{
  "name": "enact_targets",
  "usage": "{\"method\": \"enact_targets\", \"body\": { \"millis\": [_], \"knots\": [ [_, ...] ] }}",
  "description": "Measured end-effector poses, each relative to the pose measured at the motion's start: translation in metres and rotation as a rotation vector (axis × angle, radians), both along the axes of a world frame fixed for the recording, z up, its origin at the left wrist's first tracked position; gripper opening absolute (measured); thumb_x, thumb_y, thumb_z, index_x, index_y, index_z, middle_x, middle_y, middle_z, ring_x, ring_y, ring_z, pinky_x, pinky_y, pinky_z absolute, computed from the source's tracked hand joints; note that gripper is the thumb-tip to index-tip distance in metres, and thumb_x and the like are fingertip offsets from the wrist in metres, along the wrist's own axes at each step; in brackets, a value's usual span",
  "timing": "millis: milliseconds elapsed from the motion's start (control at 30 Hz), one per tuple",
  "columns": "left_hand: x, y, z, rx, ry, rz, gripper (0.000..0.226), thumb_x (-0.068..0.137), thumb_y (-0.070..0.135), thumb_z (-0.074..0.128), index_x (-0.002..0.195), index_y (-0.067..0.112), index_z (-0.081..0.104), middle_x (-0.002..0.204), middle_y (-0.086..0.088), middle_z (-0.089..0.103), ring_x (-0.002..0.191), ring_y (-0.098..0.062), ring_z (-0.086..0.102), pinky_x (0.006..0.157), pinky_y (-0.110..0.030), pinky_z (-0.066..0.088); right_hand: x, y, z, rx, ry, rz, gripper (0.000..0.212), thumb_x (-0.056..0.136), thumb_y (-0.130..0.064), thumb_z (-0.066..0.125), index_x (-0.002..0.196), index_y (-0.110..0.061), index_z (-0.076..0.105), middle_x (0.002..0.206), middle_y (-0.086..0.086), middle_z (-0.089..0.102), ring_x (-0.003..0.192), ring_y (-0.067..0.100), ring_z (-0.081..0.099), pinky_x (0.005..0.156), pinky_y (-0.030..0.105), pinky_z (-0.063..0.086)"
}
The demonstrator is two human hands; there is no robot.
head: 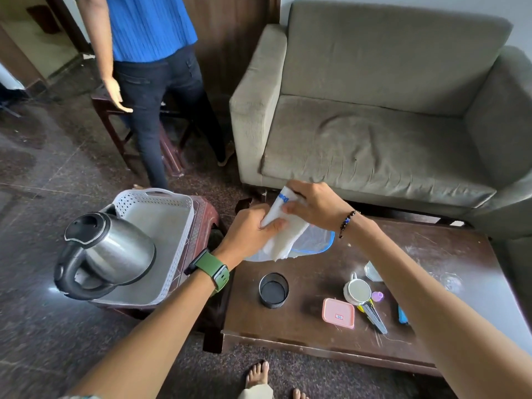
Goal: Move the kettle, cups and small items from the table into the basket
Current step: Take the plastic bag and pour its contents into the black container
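Observation:
A steel kettle (112,253) with a black handle lies in the white perforated basket (161,205) on a small stool at the left. Above the far left corner of the dark table (316,326), my left hand (250,228) and my right hand (313,204) both grip a white plastic bag (283,234) with blue print and a blue edge. On the table stand a black mesh cup (273,289), a white cup (357,290), a pink lidded box (338,312), a small purple item (377,296), a grey and yellow tool (372,315) and a blue item (403,316).
A grey sofa (374,133) stands behind the table. A person in a blue top (149,27) stands at the back left beside a dark wooden stool (115,133). A clear item (372,272) lies by my right forearm. My bare feet (259,372) are in front of the table.

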State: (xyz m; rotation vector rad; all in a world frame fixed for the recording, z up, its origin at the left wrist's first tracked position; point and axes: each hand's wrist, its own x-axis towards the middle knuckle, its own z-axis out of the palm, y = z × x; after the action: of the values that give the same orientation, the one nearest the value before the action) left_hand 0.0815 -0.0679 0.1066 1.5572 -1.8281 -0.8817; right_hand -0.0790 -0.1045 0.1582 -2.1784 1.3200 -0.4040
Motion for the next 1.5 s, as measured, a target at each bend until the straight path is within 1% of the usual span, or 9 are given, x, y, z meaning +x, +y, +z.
{"method": "enact_targets", "body": {
  "millis": [433, 600, 800, 1000, 1067, 1167, 1267, 1367, 1500],
  "knots": [
    [0.053, -0.017, -0.068, -0.092, -0.003, 0.159, 0.021, 0.079, -0.012, 0.049, 0.085, 0.001, 0.065, 0.089, -0.005, 0.056, 0.079, -0.016, 0.056, 0.070, -0.002, 0.043, -0.036, -0.005, -0.054, 0.146, -0.361, -0.488, 0.021, 0.086, 0.004, 0.053, 0.082, -0.016, 0.049, 0.069, 0.009, 0.059, 0.043, 0.022, 0.065, 0.045, 0.034, 0.055],
    [0.046, -0.039, -0.109, 0.125, 0.407, 0.456, 0.036, 0.077, -0.005, 0.043, 0.078, 0.028, 0.058, 0.094, -0.002, 0.063, 0.082, -0.020, 0.065, 0.077, -0.029, 0.055, -0.039, 0.014, -0.103, 0.234, -0.476, -0.623, 0.009, 0.084, 0.012, 0.051, 0.086, 0.003, 0.051, 0.061, 0.008, 0.059, 0.051, 0.032, 0.063, 0.058, 0.054, 0.056],
    [0.030, -0.064, -0.170, 0.354, 0.944, 0.776, 0.044, 0.081, -0.021, 0.040, 0.081, 0.018, 0.062, 0.100, -0.003, 0.061, 0.099, -0.024, 0.060, 0.078, -0.035, 0.056, -0.042, 0.031, -0.154, 0.283, -0.612, -0.712, 0.019, 0.089, 0.008, 0.052, 0.081, -0.009, 0.050, 0.077, 0.005, 0.063, 0.047, 0.008, 0.066, 0.040, 0.018, 0.052],
    [0.015, -0.061, -0.253, 0.485, 1.132, 0.934, 0.053, 0.078, -0.029, 0.030, 0.121, -0.007, 0.051, 0.131, -0.025, 0.048, 0.101, -0.030, 0.056, 0.085, -0.034, 0.053, -0.043, 0.034, -0.218, 0.366, -0.490, -0.659, 0.007, 0.089, 0.006, 0.054, 0.084, 0.003, 0.049, 0.076, 0.014, 0.065, 0.050, 0.014, 0.067, 0.047, 0.032, 0.058],
    [0.010, -0.052, -0.273, 0.517, 1.118, 0.948, 0.053, 0.077, -0.029, 0.032, 0.124, -0.009, 0.048, 0.133, -0.027, 0.047, 0.101, -0.029, 0.056, 0.087, -0.033, 0.054, -0.041, 0.038, -0.236, 0.378, -0.398, -0.648, 0.010, 0.088, 0.003, 0.055, 0.088, 0.011, 0.049, 0.079, 0.022, 0.063, 0.053, 0.021, 0.067, 0.050, 0.044, 0.058],
    [0.008, -0.035, -0.299, 0.564, 1.011, 0.916, 0.046, 0.081, -0.023, 0.034, 0.122, -0.007, 0.050, 0.117, -0.019, 0.056, 0.098, -0.024, 0.057, 0.086, -0.031, 0.053, -0.036, 0.045, -0.257, 0.338, -0.248, -0.583, 0.016, 0.087, 0.002, 0.054, 0.075, -0.008, 0.052, 0.066, 0.000, 0.053, 0.047, 0.007, 0.062, 0.040, 0.017, 0.050],
    [0.018, -0.020, -0.316, 0.587, 0.515, 0.826, 0.031, 0.083, -0.008, 0.048, 0.109, 0.005, 0.059, 0.106, -0.012, 0.059, 0.094, -0.024, 0.058, 0.075, -0.028, 0.052, -0.027, 0.052, -0.265, 0.266, -0.132, -0.521, 0.034, 0.086, 0.004, 0.052, 0.064, -0.019, 0.040, 0.060, -0.007, 0.043, 0.047, -0.006, 0.056, 0.039, 0.002, 0.035],
    [0.027, -0.008, -0.318, 0.539, 0.114, 0.664, 0.033, 0.080, -0.009, 0.049, 0.110, 0.000, 0.061, 0.115, -0.016, 0.057, 0.090, -0.023, 0.056, 0.061, -0.020, 0.052, -0.016, 0.057, -0.270, 0.143, -0.021, -0.423, 0.017, 0.083, 0.004, 0.055, 0.075, -0.011, 0.052, 0.062, -0.002, 0.048, 0.062, 0.019, 0.052, 0.055, 0.018, 0.045],
    [0.029, 0.003, -0.299, 0.474, 0.037, 0.617, 0.042, 0.079, -0.016, 0.044, 0.115, -0.002, 0.060, 0.129, -0.015, 0.051, 0.106, -0.020, 0.053, 0.080, -0.021, 0.042, -0.002, 0.051, -0.279, 0.044, 0.053, -0.267, 0.021, 0.080, 0.004, 0.055, 0.096, -0.001, 0.068, 0.087, 0.017, 0.068, 0.079, 0.036, 0.062, 0.067, 0.033, 0.047]
  ]
}}
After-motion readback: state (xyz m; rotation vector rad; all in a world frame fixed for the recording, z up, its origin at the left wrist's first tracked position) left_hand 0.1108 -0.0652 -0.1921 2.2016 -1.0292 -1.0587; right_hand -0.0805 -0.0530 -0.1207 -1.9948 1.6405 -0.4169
